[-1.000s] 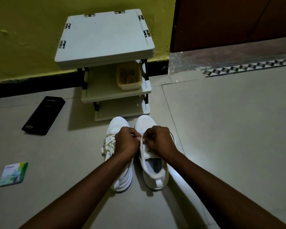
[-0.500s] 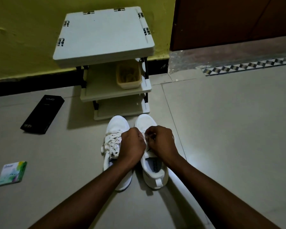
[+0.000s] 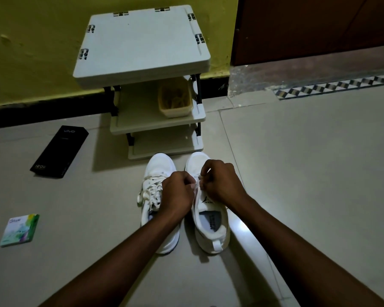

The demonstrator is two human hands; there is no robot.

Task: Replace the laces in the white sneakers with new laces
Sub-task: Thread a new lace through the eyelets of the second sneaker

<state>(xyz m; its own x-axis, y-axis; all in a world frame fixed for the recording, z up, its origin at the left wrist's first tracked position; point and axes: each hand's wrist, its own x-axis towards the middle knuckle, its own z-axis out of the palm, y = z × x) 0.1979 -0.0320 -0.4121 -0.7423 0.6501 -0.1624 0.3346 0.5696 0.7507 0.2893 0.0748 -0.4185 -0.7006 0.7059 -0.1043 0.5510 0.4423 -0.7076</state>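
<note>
between both hands [image 3: 197,187], the lace [image 3: 197,185] (right sneaker [image 3: 211,220]).

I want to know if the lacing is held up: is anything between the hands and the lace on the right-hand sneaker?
Nothing visible is. The left hand and right hand both pinch the lace directly over the right-hand sneaker. The left-hand sneaker sits beside it, partly under the left forearm.

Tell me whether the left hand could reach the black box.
Probably yes: the floor between the left hand and the black box is bare, though that hand is busy at the lace.
</note>
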